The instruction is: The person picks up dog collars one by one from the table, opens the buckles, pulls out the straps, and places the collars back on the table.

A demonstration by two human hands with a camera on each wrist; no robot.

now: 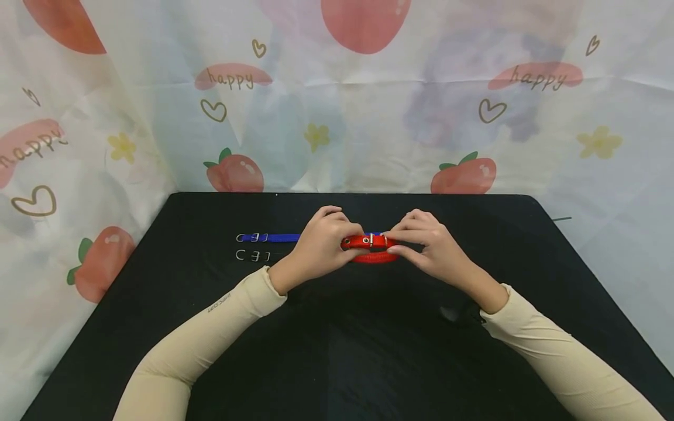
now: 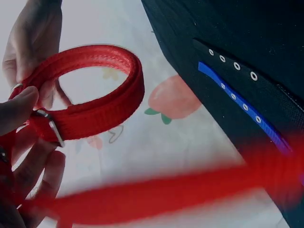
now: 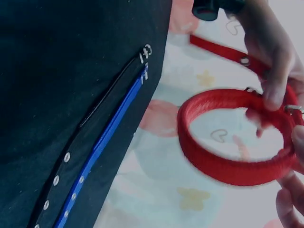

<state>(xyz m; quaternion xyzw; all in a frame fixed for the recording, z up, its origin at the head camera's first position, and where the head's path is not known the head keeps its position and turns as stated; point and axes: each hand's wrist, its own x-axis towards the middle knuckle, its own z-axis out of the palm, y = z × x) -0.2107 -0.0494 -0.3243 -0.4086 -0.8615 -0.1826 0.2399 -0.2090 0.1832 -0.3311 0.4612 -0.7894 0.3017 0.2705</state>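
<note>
Both hands hold up a red collar (image 1: 375,258) with metal eyelets, a buckle and a D-ring; it is bent into a closed loop. In the head view the left hand (image 1: 327,240) pinches its strap left of the silver buckle (image 1: 371,240). From the other side the right hand (image 1: 432,245) pinches the band beside the buckle. The strap's free end (image 3: 216,47) sticks out past the left hand in the right wrist view. Behind the hands a blue collar (image 1: 282,238) lies stretched out on the table, partly hidden. A black collar (image 3: 107,95) lies parallel to it.
A black-covered table (image 1: 337,351) carries the collars. A pale curtain (image 1: 368,117) printed with strawberries, hearts and "happy" hangs behind and at the sides. A dark device (image 1: 455,314) sits at the right wrist.
</note>
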